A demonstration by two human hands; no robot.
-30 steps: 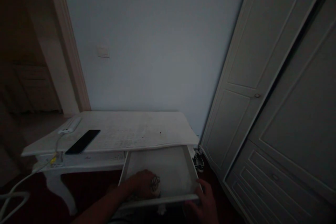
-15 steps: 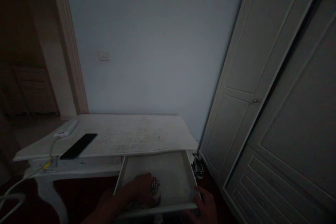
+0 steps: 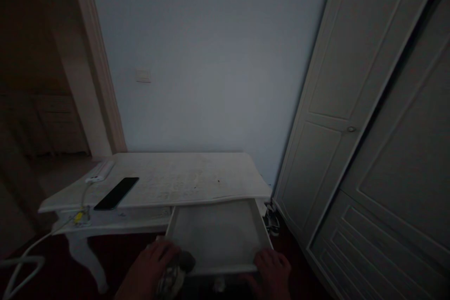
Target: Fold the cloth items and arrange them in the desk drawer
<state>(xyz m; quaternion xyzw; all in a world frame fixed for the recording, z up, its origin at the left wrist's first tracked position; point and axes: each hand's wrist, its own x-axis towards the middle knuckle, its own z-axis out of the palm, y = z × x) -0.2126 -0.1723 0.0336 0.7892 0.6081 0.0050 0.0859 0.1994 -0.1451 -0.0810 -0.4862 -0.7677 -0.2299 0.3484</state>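
The pulled-out white drawer (image 3: pixel 220 234) juts from the desk toward me, and its bare floor shows. At its front right corner, my right hand (image 3: pixel 272 267) grips the rim with the fingers curled over it. By the front left corner, my left hand (image 3: pixel 149 267) is closed around a small patterned bundle (image 3: pixel 172 279), black and white with a dark grey end. It looks soft, like rolled cloth, but dim light and blur hide its exact kind. A round knob (image 3: pixel 219 284) sits on the drawer's front.
On the white desk (image 3: pixel 190 173) lie a black phone (image 3: pixel 116 193) and a white power strip (image 3: pixel 100 171) with a cable running down the left side. White wardrobes (image 3: pixel 326 164) stand at the right. Shoes (image 3: pixel 271 221) are on the dark red floor beside the desk.
My left hand has come out of the drawer, moving left and toward me with the patterned bundle. My right hand stays at the drawer's front right corner. The view has shifted slightly.
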